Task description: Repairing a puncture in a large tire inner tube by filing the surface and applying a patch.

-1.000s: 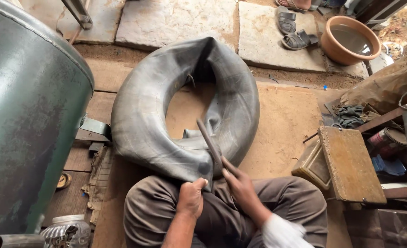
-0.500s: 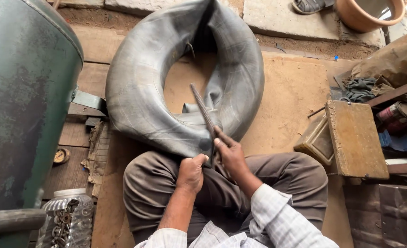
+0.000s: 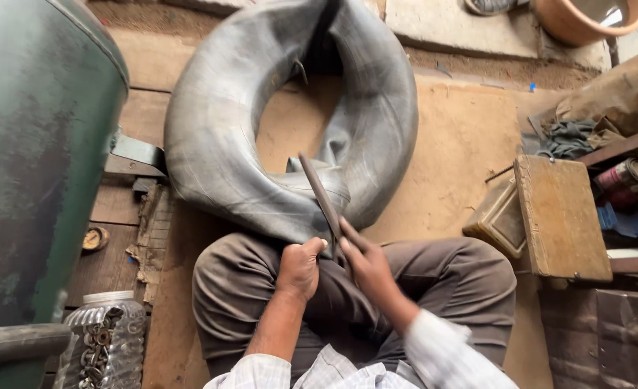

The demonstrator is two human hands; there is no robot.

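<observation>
Between the knees: the person sat cross-legged in brown trousers, both hands meeting at the near edge of a large grey inner tube.
Left hand: the left hand was curled into a closed fist pressed on the tube's near rim, thumb on top; whether it pinched the rubber or only steadied it could not be told.
Right hand: the right hand was wrapped shut round the lower end of a long flat rasp, forefinger stretched along the blade.
Beyond the fingertips: the rasp ran up and away from the fingers, lying across a folded, paler patch of tube.
Step in hand: it looked like roughening or scraping a spot on the rubber, the fist holding the tube taut.
Next move: judged to call for a firm stroke along the blade, kept flat so the edge would not gouge the rubber.
Right of the fingers: a worn wooden box stood well apart on the sandy floor.
Left of the fingers: a clear jar of metal bits stood beside a big green tank.
Far beyond: stone slabs and a clay-coloured basin.
</observation>
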